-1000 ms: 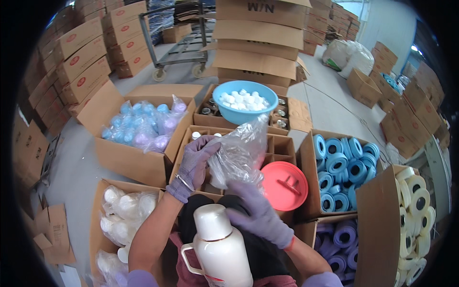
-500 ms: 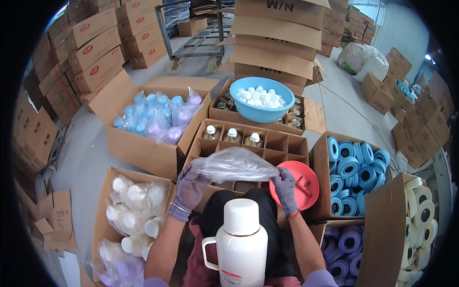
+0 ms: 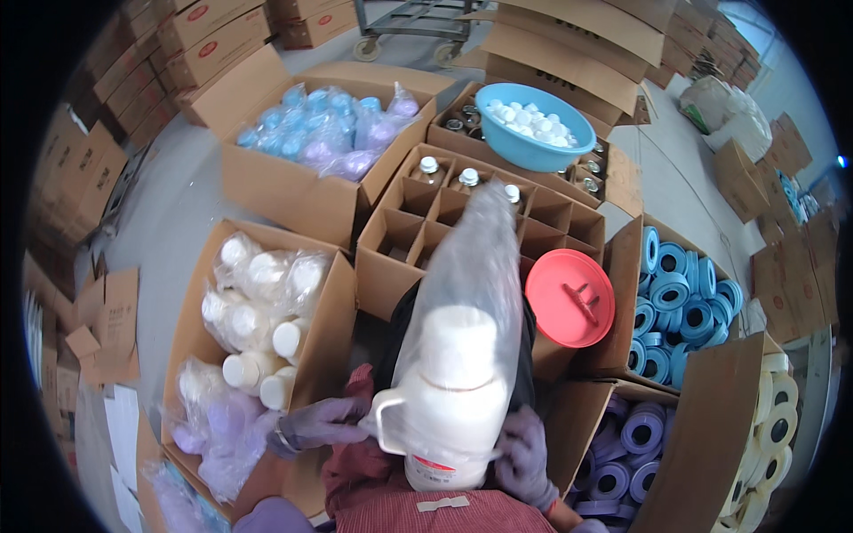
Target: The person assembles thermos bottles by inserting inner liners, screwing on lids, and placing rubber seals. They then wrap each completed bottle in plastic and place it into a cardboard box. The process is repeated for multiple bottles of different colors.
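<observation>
A white thermos flask (image 3: 434, 476) with a cup-shaped lid and a side handle stands upright between my legs. A clear plastic bag (image 3: 484, 244) is drawn over it from the top, its closed end rising loosely above the lid. The lowest part of the flask shows below the bag's edge. My left hand (image 3: 320, 425), in a purple-grey glove, pinches the bag's edge beside the handle. On the other side my right hand (image 3: 526, 455), gloved the same, is closed on the bag near the flask's base.
A divided carton (image 3: 391, 235) holding several white-capped pieces stands ahead. A red round lid (image 3: 569, 298) sits right of it. Behind is a blue basin (image 3: 538, 155) of white caps. Boxes of bagged cups (image 3: 258, 275), blue rings (image 3: 693, 311) and purple rings (image 3: 640, 431) stand around me.
The bag, stretched flat between my hands above the flask before, now covers it down to near the base. Both hands have moved down toward me. The view has tilted downward.
</observation>
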A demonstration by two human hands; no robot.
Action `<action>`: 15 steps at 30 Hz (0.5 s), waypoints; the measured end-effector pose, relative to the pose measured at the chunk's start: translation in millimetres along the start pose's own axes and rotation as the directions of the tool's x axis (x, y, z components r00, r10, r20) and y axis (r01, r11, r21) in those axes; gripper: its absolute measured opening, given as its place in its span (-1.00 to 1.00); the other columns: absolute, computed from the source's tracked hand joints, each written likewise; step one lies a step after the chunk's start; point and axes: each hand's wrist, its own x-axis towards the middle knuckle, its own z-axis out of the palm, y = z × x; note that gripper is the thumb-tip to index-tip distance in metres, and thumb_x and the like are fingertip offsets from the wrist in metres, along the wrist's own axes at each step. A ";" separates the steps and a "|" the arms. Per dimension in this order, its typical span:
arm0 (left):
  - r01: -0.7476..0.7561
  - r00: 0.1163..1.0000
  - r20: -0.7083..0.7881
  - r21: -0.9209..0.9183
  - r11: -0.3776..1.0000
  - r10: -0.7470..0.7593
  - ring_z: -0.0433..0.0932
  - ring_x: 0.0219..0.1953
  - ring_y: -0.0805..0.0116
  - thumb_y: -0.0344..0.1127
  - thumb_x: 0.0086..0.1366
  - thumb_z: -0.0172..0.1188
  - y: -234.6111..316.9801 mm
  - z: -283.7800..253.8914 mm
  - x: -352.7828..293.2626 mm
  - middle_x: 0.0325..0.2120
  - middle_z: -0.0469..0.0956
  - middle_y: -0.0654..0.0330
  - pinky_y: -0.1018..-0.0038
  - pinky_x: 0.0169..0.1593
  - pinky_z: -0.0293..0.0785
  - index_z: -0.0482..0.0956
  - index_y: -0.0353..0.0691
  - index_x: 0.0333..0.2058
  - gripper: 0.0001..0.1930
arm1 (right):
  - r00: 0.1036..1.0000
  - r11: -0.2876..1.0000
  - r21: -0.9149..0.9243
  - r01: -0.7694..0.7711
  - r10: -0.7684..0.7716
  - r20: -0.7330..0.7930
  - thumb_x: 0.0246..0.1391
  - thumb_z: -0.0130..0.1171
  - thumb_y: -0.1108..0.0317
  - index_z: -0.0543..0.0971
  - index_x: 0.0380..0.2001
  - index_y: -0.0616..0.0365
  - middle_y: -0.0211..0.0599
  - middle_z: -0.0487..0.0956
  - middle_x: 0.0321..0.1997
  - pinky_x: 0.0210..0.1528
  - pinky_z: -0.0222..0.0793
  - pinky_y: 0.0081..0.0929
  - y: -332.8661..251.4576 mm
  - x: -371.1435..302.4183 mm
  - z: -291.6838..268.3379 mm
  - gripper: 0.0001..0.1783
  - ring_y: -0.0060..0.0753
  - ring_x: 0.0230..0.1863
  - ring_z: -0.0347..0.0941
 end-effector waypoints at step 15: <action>-0.414 0.820 -0.149 0.513 0.753 0.552 0.58 -0.17 0.25 -0.18 0.36 0.22 -40.2 72.7 -12.4 -0.21 0.55 0.11 0.38 0.03 0.48 0.54 -0.26 -0.08 -0.70 | 0.965 0.991 -0.031 0.128 -0.118 0.233 -0.35 0.39 0.38 0.48 -0.33 0.03 -0.24 0.42 -0.19 -0.01 0.36 -0.05 -14.6 -27.5 -5.6 -0.59 -0.01 -0.08 0.41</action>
